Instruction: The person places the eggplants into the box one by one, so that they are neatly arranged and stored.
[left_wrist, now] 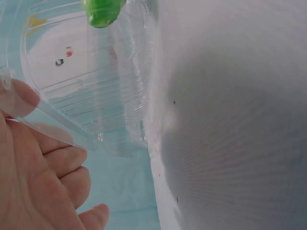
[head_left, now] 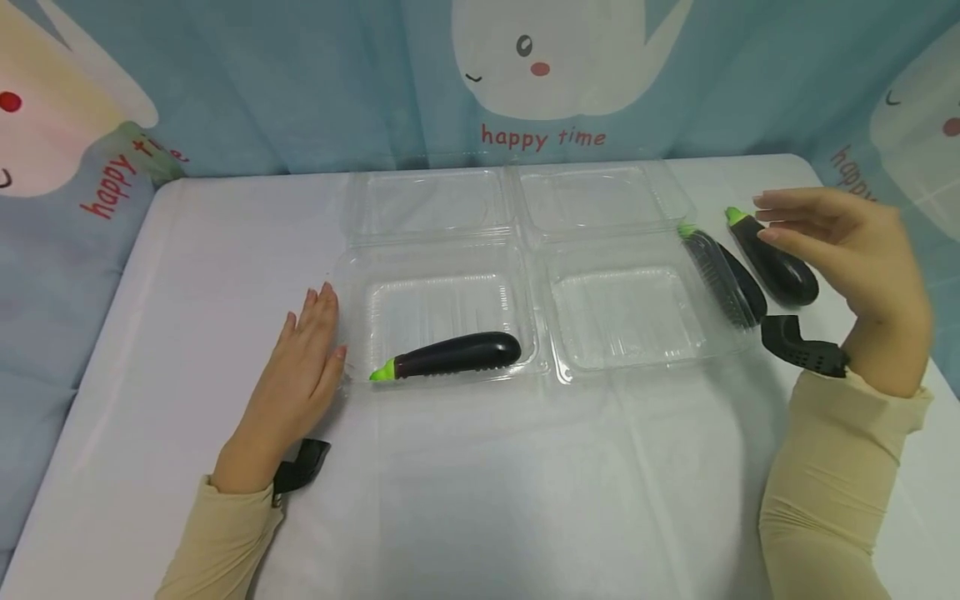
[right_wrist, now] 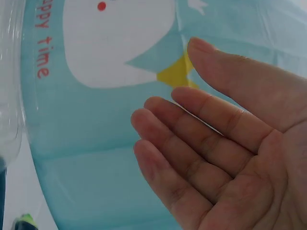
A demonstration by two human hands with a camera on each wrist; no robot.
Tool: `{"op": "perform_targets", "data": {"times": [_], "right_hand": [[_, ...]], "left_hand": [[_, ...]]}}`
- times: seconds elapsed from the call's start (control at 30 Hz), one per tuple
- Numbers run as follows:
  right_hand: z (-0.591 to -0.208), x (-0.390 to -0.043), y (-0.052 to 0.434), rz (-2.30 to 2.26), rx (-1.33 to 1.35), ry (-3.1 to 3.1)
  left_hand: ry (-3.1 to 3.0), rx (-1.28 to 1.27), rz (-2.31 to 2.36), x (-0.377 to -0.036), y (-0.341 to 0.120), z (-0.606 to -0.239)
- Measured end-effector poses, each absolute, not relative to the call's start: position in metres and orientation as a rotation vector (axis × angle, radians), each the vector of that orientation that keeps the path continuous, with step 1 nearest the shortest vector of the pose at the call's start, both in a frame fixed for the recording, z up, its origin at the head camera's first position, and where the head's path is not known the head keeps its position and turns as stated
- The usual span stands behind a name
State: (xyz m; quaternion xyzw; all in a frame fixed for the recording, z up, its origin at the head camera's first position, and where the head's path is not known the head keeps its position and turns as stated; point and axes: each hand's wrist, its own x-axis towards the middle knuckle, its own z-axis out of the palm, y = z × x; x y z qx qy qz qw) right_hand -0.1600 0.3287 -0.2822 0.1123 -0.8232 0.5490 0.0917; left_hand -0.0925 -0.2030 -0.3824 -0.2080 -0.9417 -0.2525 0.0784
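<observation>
Clear plastic clamshell box (head_left: 442,250) on the white table (head_left: 187,275), steadied at its left rim by the flat left hand (head_left: 296,379), fingers straight; inside, near the front wall, a dark purple toy eggplant with a green stem (head_left: 450,357). Hovering with loose, straight fingers and gripping nothing, the right hand (head_left: 847,250), just above a second purple eggplant (head_left: 776,262) and beside a third eggplant (head_left: 727,279) against the right clear box (head_left: 622,258).

left grip (head_left: 300,367) flat, fingers straight, right grip (head_left: 847,250) raised, fingers relaxed

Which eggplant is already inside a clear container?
The eggplant in the left container, lying with its green stem toward the left hand. The other two eggplants lie on the table, right of the right container.
</observation>
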Motion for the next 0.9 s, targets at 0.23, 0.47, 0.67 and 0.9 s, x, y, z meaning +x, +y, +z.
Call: {"op": "perform_targets", "data": {"times": [0.23, 0.47, 0.67, 0.9], "right_hand": [[-0.285, -0.161, 0.335, 1.476, 0.157, -2.592], [-0.289, -0.163, 0.339, 1.441, 0.157, -2.586], [-0.291, -0.163, 0.347, 1.427, 0.097, -2.587], [-0.295, -0.164, 0.359, 1.252, -0.022, -2.633]], "left_hand": [[-2.827, -0.625, -0.743, -0.091, -0.205, -0.385], [-2.814, -0.629, -0.754, -0.091, -0.206, -0.386], [-2.818, -0.631, -0.751, -0.091, -0.205, -0.385], [-2.818, -0.627, -0.747, -0.092, -0.204, -0.384]]}}
